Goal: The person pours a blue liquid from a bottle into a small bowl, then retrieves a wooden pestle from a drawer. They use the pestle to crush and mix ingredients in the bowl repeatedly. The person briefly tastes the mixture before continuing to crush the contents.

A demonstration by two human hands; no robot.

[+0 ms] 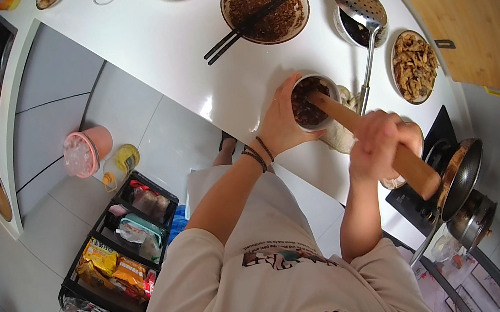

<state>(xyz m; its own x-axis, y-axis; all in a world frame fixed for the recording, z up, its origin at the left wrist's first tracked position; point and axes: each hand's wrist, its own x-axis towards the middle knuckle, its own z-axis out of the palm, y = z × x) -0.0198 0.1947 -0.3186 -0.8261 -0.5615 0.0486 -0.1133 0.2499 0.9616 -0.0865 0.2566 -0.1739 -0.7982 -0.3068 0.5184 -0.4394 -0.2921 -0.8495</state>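
Note:
My left hand [281, 118] is wrapped around the side of a white bowl [335, 86] near the counter's edge. Dark reddish-brown chunks [306, 108] lie inside it. In my right hand [378, 143] is a thick wooden pestle [340, 111], held tilted, with its lower end down among the chunks. Beside the bowl, partly behind my right hand, lies a light cloth [339, 135]. Beyond my hands stands a larger bowl [272, 39] of brown crushed seasoning, with black chopsticks [228, 45] laid across its rim.
A perforated metal skimmer [360, 6] rests over a small bowl [342, 29] of dark contents. Right of it are a plate of brown fried strips [415, 66] and a wooden board [469, 7]. Pans [462, 178] stand by the stove. A pink bucket [99, 142] and black rack [92, 229] occupy the floor.

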